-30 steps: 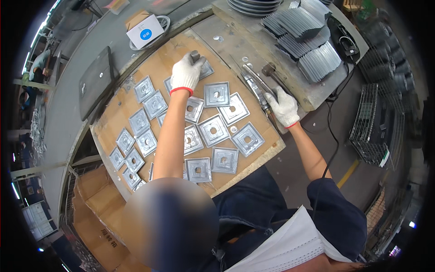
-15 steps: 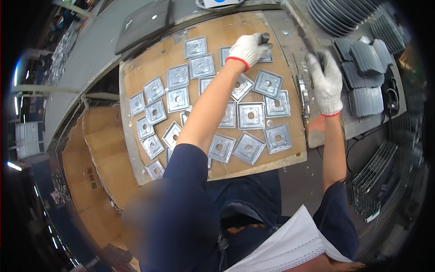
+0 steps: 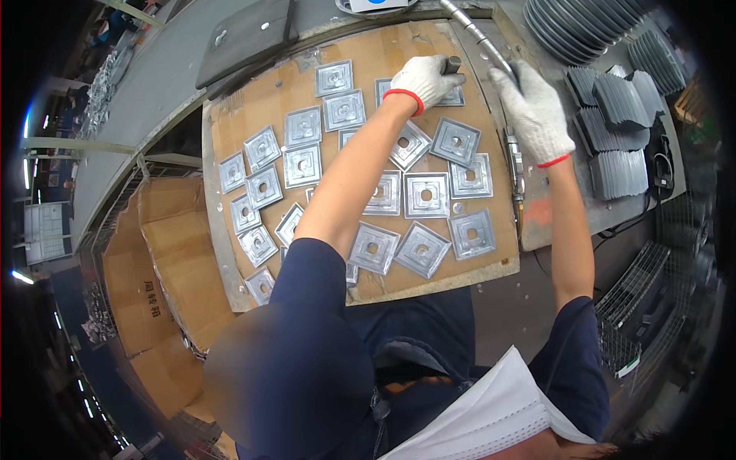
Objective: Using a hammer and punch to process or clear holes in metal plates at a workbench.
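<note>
My left hand [image 3: 426,81], in a white knit glove with a red cuff, is closed around a short dark cylindrical tool [image 3: 454,64]. It is over a square metal plate [image 3: 382,87] near the board's far edge; the hand partly covers this plate. My gloved right hand [image 3: 537,115] grips a long silver metal rod [image 3: 477,37] that slants away to the far left. What is at the rod's far end is cut off. Several grey square plates with centre holes, such as one plate [image 3: 426,195], are spread over the cardboard-topped board [image 3: 429,285].
Right of the board lie a slim air-tool-like metal piece [image 3: 514,165] and stacks of grey plates [image 3: 619,172]. Round discs [image 3: 575,27] are piled at the far right. A large cardboard box [image 3: 180,253] stands at the left, a wire basket [image 3: 632,299] at the lower right.
My right hand has moved left with the rod, which now shows sharply instead of blurred and slants further left. My left hand is almost where it was, still gripping the dark tool.
</note>
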Action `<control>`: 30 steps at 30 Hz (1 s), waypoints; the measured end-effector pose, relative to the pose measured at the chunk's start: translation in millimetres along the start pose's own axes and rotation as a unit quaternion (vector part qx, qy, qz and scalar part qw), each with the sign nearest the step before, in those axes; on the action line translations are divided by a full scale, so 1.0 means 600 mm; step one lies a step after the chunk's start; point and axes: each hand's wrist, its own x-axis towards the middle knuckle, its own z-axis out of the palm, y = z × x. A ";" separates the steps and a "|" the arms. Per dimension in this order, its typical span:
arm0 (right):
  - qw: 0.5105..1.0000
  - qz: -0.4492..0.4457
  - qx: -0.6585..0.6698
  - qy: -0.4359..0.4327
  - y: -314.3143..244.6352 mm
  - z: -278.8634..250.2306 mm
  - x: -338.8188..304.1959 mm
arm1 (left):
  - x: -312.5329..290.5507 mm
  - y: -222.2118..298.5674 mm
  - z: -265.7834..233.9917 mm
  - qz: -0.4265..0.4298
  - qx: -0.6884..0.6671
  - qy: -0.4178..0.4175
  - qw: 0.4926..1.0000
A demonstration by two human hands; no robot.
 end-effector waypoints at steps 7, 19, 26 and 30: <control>0.995 -0.027 0.059 0.079 0.029 -0.044 -0.031 | 0.004 0.030 -0.039 0.012 -0.004 -0.031 0.999; 0.993 0.081 -0.048 0.073 0.108 0.076 -0.111 | -0.029 0.066 -0.058 -0.027 -0.030 0.045 0.998; 0.992 0.089 -0.085 -0.006 0.134 0.103 -0.141 | -0.038 0.074 -0.079 -0.027 -0.078 0.073 0.994; 0.996 0.069 -0.025 0.058 0.127 0.077 -0.121 | -0.035 0.049 -0.070 -0.044 -0.066 0.082 0.993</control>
